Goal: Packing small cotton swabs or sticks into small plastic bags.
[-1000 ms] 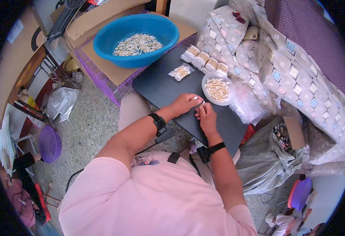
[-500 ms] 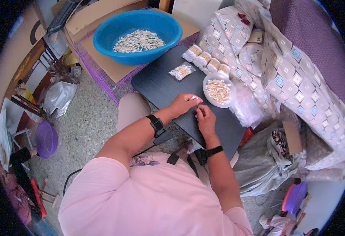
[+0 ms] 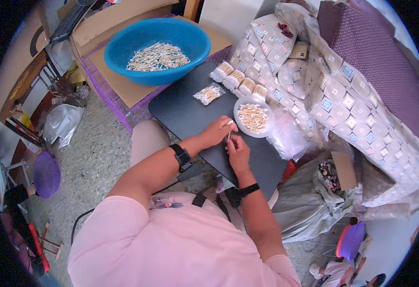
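Observation:
Over the near part of the dark table (image 3: 180, 112), my two hands meet, fingertips nearly touching. My left hand (image 3: 217, 131) is closed in a pinch, with the white tip of a cotton swab showing between thumb and fingers. Just below it, my right hand (image 3: 238, 152) pinches the thin stick of a cotton swab (image 3: 228, 135). Whether both hands hold the same swab or several is too small to tell. Right of them stands a white bowl (image 3: 238, 125) of loose cotton swabs (image 3: 253, 118). Beyond lie a clear bag of swabs (image 3: 208, 94) and several packed swab bundles (image 3: 234, 79).
A large blue basin (image 3: 118, 50) with a heap of swabs rests on cardboard (image 3: 109, 79) at the far left. Clear plastic bags (image 3: 288, 136) lie right of the bowl, beside patterned fabric (image 3: 338, 107). A grey-green sack (image 3: 300, 205) stands by the table's right edge.
The whole view has shifted, so the table and bowl appear farther left and slightly lower. Both hands keep their pinch close together, with little change between them.

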Available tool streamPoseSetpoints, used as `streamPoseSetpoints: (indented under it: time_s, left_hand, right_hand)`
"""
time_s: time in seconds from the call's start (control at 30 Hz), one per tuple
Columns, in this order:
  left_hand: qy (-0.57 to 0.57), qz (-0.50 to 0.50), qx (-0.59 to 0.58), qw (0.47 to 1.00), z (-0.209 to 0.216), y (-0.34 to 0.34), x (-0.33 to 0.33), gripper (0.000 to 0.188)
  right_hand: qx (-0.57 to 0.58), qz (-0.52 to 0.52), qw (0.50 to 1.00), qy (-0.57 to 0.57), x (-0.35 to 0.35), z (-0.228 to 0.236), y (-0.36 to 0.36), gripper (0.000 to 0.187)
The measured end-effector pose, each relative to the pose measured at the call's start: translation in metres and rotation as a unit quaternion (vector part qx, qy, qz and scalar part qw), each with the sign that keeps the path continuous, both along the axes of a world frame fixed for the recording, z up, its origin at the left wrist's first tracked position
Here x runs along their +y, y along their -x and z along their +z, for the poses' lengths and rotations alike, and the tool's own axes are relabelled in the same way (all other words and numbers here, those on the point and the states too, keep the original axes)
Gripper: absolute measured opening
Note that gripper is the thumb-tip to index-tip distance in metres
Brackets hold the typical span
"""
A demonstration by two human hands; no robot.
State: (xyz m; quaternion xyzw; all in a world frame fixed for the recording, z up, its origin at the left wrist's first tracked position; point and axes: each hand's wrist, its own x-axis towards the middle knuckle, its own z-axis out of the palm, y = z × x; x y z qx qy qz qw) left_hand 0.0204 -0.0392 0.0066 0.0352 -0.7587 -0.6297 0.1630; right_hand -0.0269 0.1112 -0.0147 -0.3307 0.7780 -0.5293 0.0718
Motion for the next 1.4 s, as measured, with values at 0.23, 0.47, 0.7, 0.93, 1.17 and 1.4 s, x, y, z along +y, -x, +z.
streamPoseSetpoints:
  time_s: [0.23, 0.47, 0.7, 0.93, 1.17, 1.4]
  left_hand:
    - [-0.128, 0.026, -0.061, 0.990, -0.002, 0.008, -0.022, 0.028]
    - [0.260, 0.085, 0.014, 0.962, -0.014, 0.005, -0.020, 0.019]
    - [0.314, 0.078, 0.009, 0.946, -0.006, -0.002, -0.014, 0.018]
    - [0.330, 0.067, -0.015, 0.941, -0.008, -0.002, -0.013, 0.016]
    - [0.317, 0.060, -0.026, 0.946, -0.003, 0.000, -0.011, 0.014]
    - [0.334, 0.054, -0.030, 0.941, -0.005, 0.000, -0.013, 0.014]
  right_hand:
    - [-0.027, 0.025, 0.999, 0.005, 0.003, 0.017, -0.005, 0.014]
    - [-0.108, 0.032, 0.993, 0.039, 0.005, 0.016, 0.003, 0.014]
    - [-0.115, 0.075, 0.990, -0.010, 0.019, 0.036, 0.002, 0.015]
    - [0.171, -0.007, 0.982, -0.076, 0.026, 0.102, 0.093, 0.014]
    - [0.373, 0.044, 0.901, -0.217, 0.024, 0.090, 0.182, 0.034]
    - [0.396, 0.081, 0.879, -0.253, 0.002, 0.087, 0.192, 0.028]
